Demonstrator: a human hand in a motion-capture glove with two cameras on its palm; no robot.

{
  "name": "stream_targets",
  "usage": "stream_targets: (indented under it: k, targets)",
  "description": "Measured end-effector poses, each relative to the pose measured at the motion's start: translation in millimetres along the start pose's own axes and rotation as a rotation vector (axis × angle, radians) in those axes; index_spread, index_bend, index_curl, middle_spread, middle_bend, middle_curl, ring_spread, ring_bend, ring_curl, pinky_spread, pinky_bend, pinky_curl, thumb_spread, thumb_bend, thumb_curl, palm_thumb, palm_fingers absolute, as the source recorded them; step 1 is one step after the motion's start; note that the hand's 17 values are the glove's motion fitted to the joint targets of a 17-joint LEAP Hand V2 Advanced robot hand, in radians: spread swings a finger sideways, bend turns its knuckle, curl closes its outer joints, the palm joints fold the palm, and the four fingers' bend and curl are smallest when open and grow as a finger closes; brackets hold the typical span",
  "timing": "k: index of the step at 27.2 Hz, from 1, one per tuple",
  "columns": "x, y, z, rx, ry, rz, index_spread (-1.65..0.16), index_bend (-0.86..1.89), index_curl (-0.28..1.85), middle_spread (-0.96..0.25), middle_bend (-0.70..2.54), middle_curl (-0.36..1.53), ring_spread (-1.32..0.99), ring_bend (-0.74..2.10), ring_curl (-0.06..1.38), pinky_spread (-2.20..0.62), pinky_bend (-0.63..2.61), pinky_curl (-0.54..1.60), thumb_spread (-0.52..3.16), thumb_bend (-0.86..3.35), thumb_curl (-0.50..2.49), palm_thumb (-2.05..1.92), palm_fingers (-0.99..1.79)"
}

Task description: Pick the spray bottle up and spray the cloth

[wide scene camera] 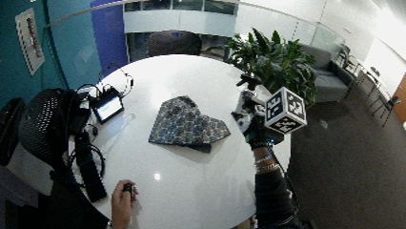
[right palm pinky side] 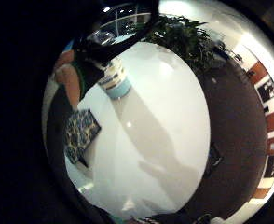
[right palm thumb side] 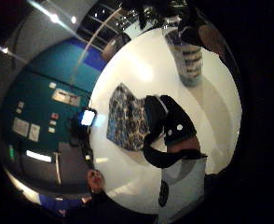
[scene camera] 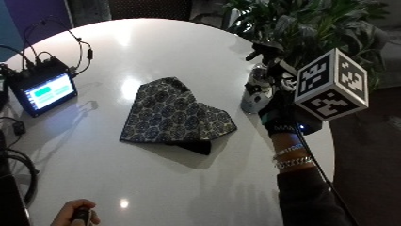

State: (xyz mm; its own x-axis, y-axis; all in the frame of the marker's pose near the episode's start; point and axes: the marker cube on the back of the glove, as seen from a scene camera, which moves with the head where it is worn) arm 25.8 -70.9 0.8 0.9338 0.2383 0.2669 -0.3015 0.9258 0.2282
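Outside view: the gloved right hand (scene camera: 280,113) is at the bottle (scene camera: 255,92), which stands on the white table (scene camera: 156,42) near its edge by the plant (scene camera: 300,23). Whether the fingers are already curled round the bottle, I cannot tell; the marker block hides much of them. The cloth (scene camera: 172,115) lies folded mid-table, apart from the bottle. A small screen (scene camera: 43,92) sits at the far side.

Wide outside view: the bottle (wide scene camera: 244,102) looks upright and on the table, the right hand (wide scene camera: 257,129) just beside or against it. The bare left hand (wide scene camera: 124,200) rests on the near table edge, holding a small dark object.

Little-finger palm view: the bottle (right palm pinky side: 114,79) is close to the palm, base on the table, with the cloth (right palm pinky side: 81,133) beyond.

Thumb palm view: the same, bottle (right palm thumb side: 188,63) standing, cloth (right palm thumb side: 125,119) lying flat.

By my judgement the task is at its start: the reach is made, while lifting and spraying the cloth are not yet done.
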Motion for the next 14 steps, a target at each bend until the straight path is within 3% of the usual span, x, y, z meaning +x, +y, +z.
stream_targets:
  k: [5, 14]
  targets:
    - [7.9, -30.5, 9.6, 0.101, -0.078, 0.124, -0.32, 0.13, 0.27, -0.04, 0.18, 0.26, -0.03, 0.39, 0.28, 0.17, 0.29, 0.28, 1.10, 0.15, 0.22, 0.66, 0.80]
    - [27.8, -57.2, 36.3, 0.189, -0.283, 0.197, -0.28, 0.14, 0.27, -0.05, 0.21, 0.30, -0.05, 0.39, 0.31, 0.15, 0.28, 0.30, 1.11, 0.14, 0.27, 0.75, 0.81]
